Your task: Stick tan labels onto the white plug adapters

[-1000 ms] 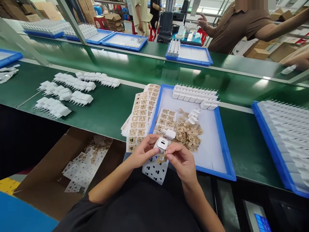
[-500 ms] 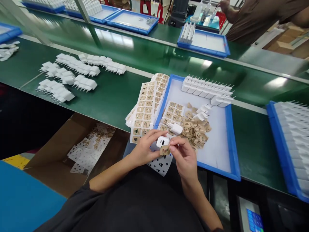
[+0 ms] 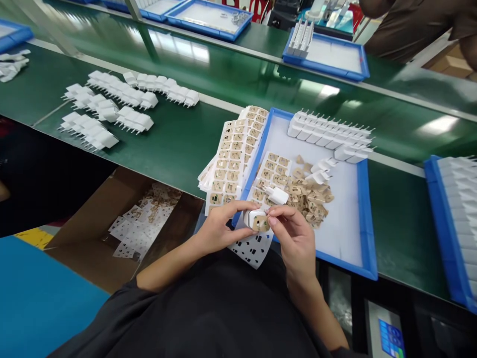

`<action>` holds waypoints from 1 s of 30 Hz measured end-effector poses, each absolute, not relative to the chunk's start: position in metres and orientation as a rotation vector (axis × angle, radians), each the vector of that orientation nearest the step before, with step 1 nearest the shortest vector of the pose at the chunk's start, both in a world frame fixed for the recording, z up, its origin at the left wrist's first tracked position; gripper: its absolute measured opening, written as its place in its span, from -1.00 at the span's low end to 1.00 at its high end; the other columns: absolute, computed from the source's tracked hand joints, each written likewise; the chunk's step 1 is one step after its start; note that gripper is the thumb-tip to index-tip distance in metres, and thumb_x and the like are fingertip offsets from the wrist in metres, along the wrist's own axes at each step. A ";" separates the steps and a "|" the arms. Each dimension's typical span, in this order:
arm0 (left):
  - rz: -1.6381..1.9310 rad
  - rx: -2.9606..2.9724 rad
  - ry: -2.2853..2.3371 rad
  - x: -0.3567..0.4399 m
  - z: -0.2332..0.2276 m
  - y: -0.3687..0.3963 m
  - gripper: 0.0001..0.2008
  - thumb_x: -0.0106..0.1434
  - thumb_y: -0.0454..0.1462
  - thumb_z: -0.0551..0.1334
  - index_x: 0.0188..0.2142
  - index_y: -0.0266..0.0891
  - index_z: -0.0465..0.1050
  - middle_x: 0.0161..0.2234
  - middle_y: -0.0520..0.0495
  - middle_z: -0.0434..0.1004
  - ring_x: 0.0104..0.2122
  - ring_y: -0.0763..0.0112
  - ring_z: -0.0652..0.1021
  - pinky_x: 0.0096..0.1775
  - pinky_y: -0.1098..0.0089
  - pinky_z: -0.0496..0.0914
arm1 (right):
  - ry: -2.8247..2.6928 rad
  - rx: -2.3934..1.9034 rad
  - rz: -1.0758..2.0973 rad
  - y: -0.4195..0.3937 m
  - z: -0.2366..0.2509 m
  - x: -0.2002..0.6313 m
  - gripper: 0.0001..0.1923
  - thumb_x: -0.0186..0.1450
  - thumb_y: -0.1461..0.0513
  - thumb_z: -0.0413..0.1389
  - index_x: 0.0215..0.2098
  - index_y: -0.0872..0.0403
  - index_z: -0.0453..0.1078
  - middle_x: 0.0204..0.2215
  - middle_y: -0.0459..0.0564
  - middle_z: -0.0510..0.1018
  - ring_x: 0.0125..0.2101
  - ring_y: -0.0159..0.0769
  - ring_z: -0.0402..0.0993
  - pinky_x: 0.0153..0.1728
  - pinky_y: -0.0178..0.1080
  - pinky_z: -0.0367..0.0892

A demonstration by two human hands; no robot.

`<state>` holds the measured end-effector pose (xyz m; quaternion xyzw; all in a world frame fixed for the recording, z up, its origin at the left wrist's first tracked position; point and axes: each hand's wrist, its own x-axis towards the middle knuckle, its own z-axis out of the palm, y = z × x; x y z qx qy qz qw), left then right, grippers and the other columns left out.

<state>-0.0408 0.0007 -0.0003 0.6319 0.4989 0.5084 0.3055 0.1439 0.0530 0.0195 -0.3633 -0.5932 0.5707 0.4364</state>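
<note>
Between the thumb and fingers of my left hand (image 3: 219, 226) is a white plug charger (image 3: 252, 219), its port end facing right. My right hand (image 3: 296, 241) pinches the edge of a tan die-cut sticker (image 3: 262, 223), which lies over the charger's port face. Just beyond my fingers, another white charger (image 3: 278, 195) rests on a sticker sheet (image 3: 274, 169) inside the blue-rimmed tray (image 3: 367, 219). Beside it is a heap of loose tan pieces (image 3: 307, 199). A punched white backing sheet (image 3: 255, 248) hangs below my hands.
Rows of chargers (image 3: 328, 132) stand at the tray's back. Left of the tray lie stacked sticker sheets (image 3: 227, 164), then more chargers (image 3: 106, 109) on the green table. A cardboard box (image 3: 85, 243) of scraps sits below. Another blue tray (image 3: 439, 219) is at right; a person (image 3: 417, 30) stands opposite.
The tan sticker has moved from below the charger's port face up over it. Both hands stay together near the tray's front-left corner; the view has shifted slightly.
</note>
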 end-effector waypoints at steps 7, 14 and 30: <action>1.357 1.715 1.314 -0.043 0.003 0.002 -0.59 0.21 -0.26 0.44 0.05 -0.21 0.48 -0.02 -0.19 0.65 -0.01 0.20 0.65 0.07 0.24 0.54 | -1.501 -0.924 1.411 0.053 0.021 0.142 -0.94 0.37 0.27 0.22 -0.21 -0.04 0.51 -0.31 -0.11 0.55 -0.25 -0.34 0.49 -0.17 -0.29 0.40; 1.361 1.731 1.310 -0.044 0.004 0.003 -0.60 0.22 -0.25 0.44 0.04 -0.21 0.47 -0.02 -0.18 0.65 0.00 0.22 0.65 0.07 0.26 0.54 | -1.533 -0.922 1.400 0.054 0.021 0.141 -0.92 0.38 0.27 0.20 -0.20 -0.06 0.50 -0.29 -0.14 0.56 -0.23 -0.36 0.49 -0.16 -0.30 0.38; 1.386 1.781 1.319 -0.044 0.005 0.001 -0.61 0.25 -0.29 0.41 0.06 -0.20 0.46 -0.01 -0.17 0.64 0.02 0.24 0.64 0.07 0.28 0.53 | -1.810 -0.939 0.950 0.050 0.024 0.132 -0.87 0.34 0.34 0.21 -0.21 -0.03 0.45 -0.34 -0.11 0.54 -0.31 -0.31 0.48 -0.26 -0.21 0.39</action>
